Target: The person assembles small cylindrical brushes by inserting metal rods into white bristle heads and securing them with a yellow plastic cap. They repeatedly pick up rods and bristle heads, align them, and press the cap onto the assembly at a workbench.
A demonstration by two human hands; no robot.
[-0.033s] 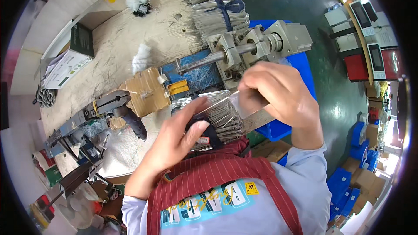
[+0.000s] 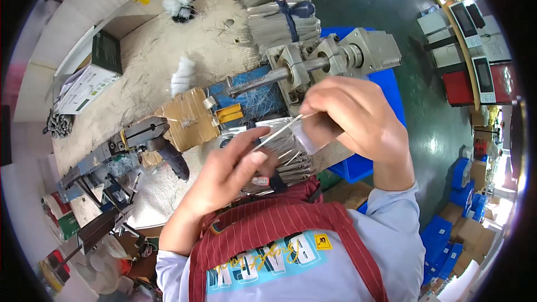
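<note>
A thin pale strip (image 2: 278, 132) slants between my two hands, in front of my chest. My right hand (image 2: 353, 116) pinches its upper end, fingers curled. Just under those fingers shows a small translucent flap (image 2: 304, 138); I cannot make out what it is. At the strip's lower end my left hand (image 2: 224, 176) has it between thumb and fingers, some of them blurred. Below both hands lies a bundle of thin silvery strips (image 2: 293, 162), with a dark band partly hidden by my left hand.
Beyond my hands stands a metal shaft machine (image 2: 305, 67) beside a blue tray (image 2: 263, 92) of loose strands. A cardboard piece (image 2: 190, 120) and a black clamp tool (image 2: 145, 134) are to the left. More tied strip bundles (image 2: 279, 22) lie at the back; a blue bin (image 2: 358, 168) is at right.
My left hand's fingers have shifted slightly along the strip, which shows more plainly between my hands. My right hand has moved a little to the left.
</note>
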